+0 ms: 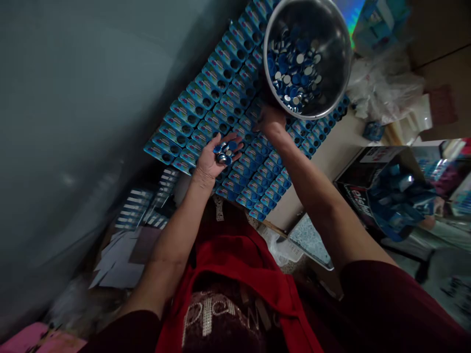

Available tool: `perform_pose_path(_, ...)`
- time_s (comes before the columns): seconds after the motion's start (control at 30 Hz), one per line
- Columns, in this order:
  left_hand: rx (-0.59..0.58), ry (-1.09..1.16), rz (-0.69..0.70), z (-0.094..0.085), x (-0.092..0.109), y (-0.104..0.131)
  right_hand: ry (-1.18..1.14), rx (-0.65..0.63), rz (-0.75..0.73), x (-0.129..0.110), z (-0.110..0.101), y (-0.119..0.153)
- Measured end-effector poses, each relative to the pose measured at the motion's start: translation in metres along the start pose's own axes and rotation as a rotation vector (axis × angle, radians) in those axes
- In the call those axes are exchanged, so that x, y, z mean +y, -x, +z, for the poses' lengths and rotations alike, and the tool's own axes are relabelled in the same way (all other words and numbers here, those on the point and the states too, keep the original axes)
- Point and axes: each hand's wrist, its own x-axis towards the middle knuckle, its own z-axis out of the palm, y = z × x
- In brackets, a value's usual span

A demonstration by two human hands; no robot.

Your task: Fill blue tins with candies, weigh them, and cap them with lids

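My left hand (211, 159) is palm up, cupped under several small round blue-and-silver tins (228, 153). Its fingers are spread a little around them. My right hand (271, 121) reaches down over rows of blue printed cards (243, 166), just below the rim of a metal bowl. Its fingers are bent together at the card surface, and whatever they pinch is hidden. Many cards show a dark round hole, while those nearer my body have blue discs in theirs. The steel bowl (333, 73) holds a loose heap of the same blue, silver and white-faced round pieces.
A plain wall (81, 98) borders the cards on the left. Right of the table lie clear plastic bags (386, 93) and a dark carton (368, 169) with blue packs. A tray of pale blue bits (311, 240) sits below the table edge. Stacked cards (134, 208) stand lower left.
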Motion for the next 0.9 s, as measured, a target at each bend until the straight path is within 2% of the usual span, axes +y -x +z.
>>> perform_pose_path(0.1,-0.009,-0.004,-0.028,0.002,0.000,0.002,0.051,-0.001,0.061,-0.012,-0.017,0.009)
perform_pose_path(0.2,0.001,0.007,-0.058,0.003,0.000,0.004,0.014,0.090,-0.065,-0.038,-0.026,0.045)
perform_pose_path(0.27,0.005,0.028,-0.059,0.001,-0.001,0.001,-0.027,0.068,-0.186,-0.055,-0.021,0.077)
perform_pose_path(0.33,0.028,0.052,-0.049,-0.002,-0.002,-0.003,-0.078,-0.036,-0.289,-0.068,-0.011,0.106)
perform_pose_path(0.4,0.062,0.061,-0.046,-0.003,-0.006,-0.008,-0.124,-0.108,-0.301,-0.074,0.001,0.128)
perform_pose_path(0.5,0.072,0.046,-0.079,-0.001,-0.012,-0.009,-0.206,-0.077,-0.231,-0.072,0.011,0.147)
perform_pose_path(0.6,0.058,0.033,-0.108,0.001,-0.013,-0.005,-0.302,-0.001,-0.143,-0.060,0.001,0.147)
perform_pose_path(0.73,0.015,0.016,-0.071,0.001,-0.004,0.002,-0.234,0.094,0.077,-0.053,-0.020,0.122)
perform_pose_path(0.9,-0.006,0.030,-0.037,0.004,0.008,-0.001,0.139,-0.046,0.090,-0.065,-0.021,0.082)
